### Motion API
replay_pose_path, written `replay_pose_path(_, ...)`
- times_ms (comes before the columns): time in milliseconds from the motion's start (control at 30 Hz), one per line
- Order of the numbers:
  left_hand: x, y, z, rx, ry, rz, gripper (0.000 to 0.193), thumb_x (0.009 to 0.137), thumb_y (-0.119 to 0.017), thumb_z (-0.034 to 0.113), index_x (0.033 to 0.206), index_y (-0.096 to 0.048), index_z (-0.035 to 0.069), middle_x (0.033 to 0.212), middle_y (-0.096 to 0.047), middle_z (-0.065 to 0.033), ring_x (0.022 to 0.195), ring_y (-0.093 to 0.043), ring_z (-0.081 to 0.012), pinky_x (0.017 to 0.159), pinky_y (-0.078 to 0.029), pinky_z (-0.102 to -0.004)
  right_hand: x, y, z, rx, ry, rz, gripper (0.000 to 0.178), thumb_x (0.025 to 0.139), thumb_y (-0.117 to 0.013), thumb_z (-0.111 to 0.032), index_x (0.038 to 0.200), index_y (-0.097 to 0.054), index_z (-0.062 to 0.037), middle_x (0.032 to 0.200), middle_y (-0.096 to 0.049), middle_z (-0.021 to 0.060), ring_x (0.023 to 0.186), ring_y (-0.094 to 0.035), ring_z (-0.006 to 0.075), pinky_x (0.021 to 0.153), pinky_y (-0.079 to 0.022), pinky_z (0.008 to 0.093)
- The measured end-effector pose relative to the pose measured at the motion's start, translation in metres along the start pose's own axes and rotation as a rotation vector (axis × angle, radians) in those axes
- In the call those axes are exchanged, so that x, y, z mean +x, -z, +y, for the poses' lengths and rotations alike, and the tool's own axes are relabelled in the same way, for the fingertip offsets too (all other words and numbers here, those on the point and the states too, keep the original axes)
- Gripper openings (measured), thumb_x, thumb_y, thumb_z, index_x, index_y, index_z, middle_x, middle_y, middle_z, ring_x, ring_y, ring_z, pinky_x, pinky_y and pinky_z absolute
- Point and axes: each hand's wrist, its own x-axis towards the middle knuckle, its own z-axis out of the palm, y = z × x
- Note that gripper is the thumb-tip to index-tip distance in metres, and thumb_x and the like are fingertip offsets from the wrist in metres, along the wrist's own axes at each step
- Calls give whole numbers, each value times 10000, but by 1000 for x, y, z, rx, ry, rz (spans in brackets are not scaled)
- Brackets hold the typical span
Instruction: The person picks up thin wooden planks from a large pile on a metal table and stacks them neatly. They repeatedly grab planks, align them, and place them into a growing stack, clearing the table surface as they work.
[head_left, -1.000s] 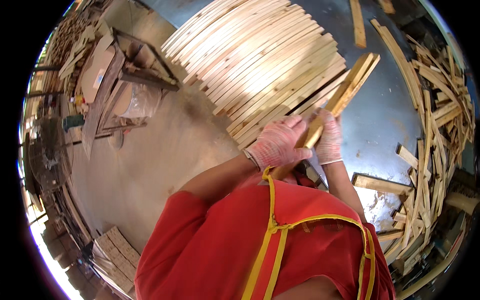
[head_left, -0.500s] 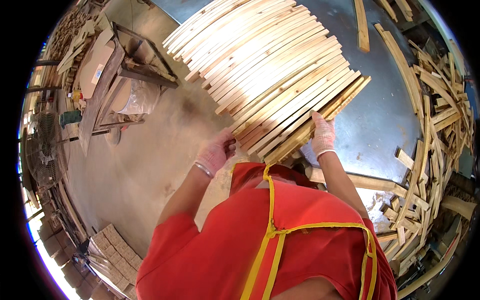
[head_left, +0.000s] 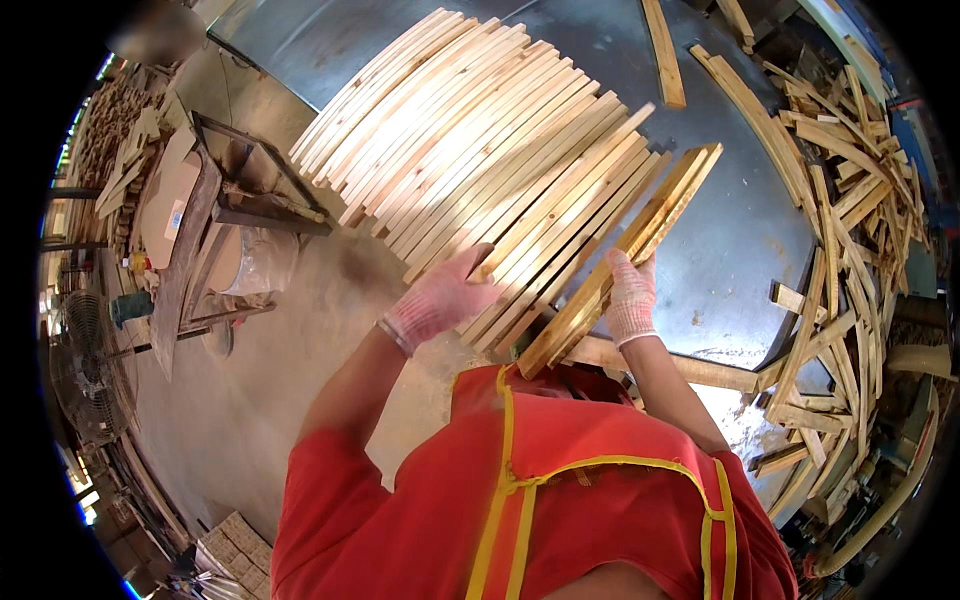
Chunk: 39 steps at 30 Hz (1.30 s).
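Note:
A row of pale wooden strips (head_left: 470,120) lies side by side, slanting from lower left to upper right on a dark metal table. My left hand (head_left: 440,298), in a whitish-pink knit glove, has its fingers closed on the near-left end of one wooden strip (head_left: 565,190), whose far end juts past its neighbours. My right hand (head_left: 632,298), gloved alike, grips darker golden wooden strips (head_left: 620,265) at the right side of the row. A gap parts these from the row, and their near end reaches toward my red apron.
The metal table (head_left: 740,230) extends to the right, with loose sticks (head_left: 665,60) along its far side. A heap of offcuts (head_left: 860,200) lines the right. A metal-framed stand (head_left: 235,200) and a fan (head_left: 90,360) stand at left, beyond the concrete floor (head_left: 240,400).
My left hand has shifted from the row's lower edge to hold one strip, which now sticks out at its far end. The golden strips in my right hand have come away from the row.

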Motion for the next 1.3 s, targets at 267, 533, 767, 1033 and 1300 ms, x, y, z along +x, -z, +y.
replay_pose_path(267, 43, -48, -28, 795, -189, 476, 744, 854, -782, 485, 1409, -527, 60, 1147, -716, -206, 1052, -703, -386, 909, -557, -510, 11, -66, -18, -1050, -13, -674, 1061, 940, -813, -427, 1671, -218, 61, 1210, -729, 166, 969, -667, 175, 872, -570, 305)
replay_pose_path(533, 27, 34, -1, 111, -94, 351, 732, 814, -821, 326, 1437, -532, 73, 1097, -724, -191, 974, -717, -322, 878, -579, -472, 107, -5, -83, -455, 228, -561, 886, 966, -794, -399, 1622, -390, 39, 1305, -719, 190, 1197, -669, 251, 1034, -536, 377)
replay_pose_path(767, 46, 95, -21, 1171, 65, 445, 1114, 743, -928, 380, 1644, -328, 115, 1275, -685, -192, 1124, -684, -368, 957, -544, -487, 231, -79, -138, -1366, 656, -111, 712, 1035, -624, -422, 1646, -408, -126, 1579, -555, 193, 1467, -508, 381, 1208, -415, 433)
replay_pose_path(1033, 95, -27, -22, 967, -461, 617, 621, 855, -822, 363, 1366, -618, 76, 1114, -684, -160, 1009, -676, -355, 880, -540, -492, 231, -87, -145, -660, 431, -370, 880, 1015, -661, -543, 1649, -362, -11, 1598, -530, 218, 1461, -537, 309, 1198, -422, 403)
replay_pose_path(1300, 114, 19, 25, 677, -652, 758, 75, 922, -691, 197, 918, -689, 122, 858, -664, -97, 776, -659, -316, 688, -544, -446, 4, 126, -75, -1385, 289, -638, 1003, 951, -693, -624, 1698, -272, -105, 1684, -384, 220, 1520, -428, 393, 1260, -377, 444)
